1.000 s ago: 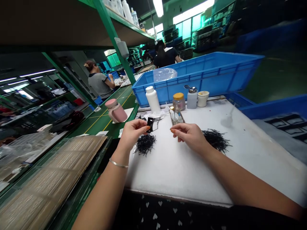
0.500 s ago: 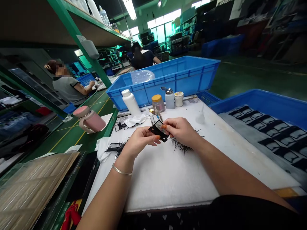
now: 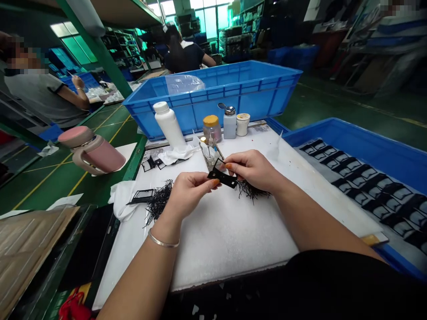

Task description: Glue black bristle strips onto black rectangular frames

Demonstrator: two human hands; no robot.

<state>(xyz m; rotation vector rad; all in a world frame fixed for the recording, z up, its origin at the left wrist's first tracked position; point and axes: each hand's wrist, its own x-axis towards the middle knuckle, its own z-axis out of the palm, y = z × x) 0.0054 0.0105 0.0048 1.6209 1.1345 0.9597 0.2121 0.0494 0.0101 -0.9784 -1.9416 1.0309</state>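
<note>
Black frame (image 3: 227,178) up between both hands, over the white bench (image 3: 230,249); everything below placed off that frame. Left hand (image 3: 191,191): grip closed, thumb and fingers pinching the frame's left end. Right hand (image 3: 254,170): grip nearly closed too, fingertips on the thin outline along the frame's upper side; too small to tell if a strip is pinched there as well. No wide gap in either grip, other fingers curled in. Strip pile (image 3: 159,201) left of the frame, past the left hand, touching a dark piece with an open window (image 3: 143,196). Second strip pile (image 3: 251,192) just right of the frame, partly hidden by the right hand. Narrow tray (image 3: 209,156) of small items just beyond the frame. Farther beyond: yellow-lidded jar (image 3: 212,129), grey bottle (image 3: 230,124), white tub (image 3: 243,124). White bottle (image 3: 169,125) and crumpled cloth (image 3: 180,154) beyond and left. Pink flask (image 3: 103,153) well left. Blue bin (image 3: 350,133) well right, dark pieces in rows inside.
</note>
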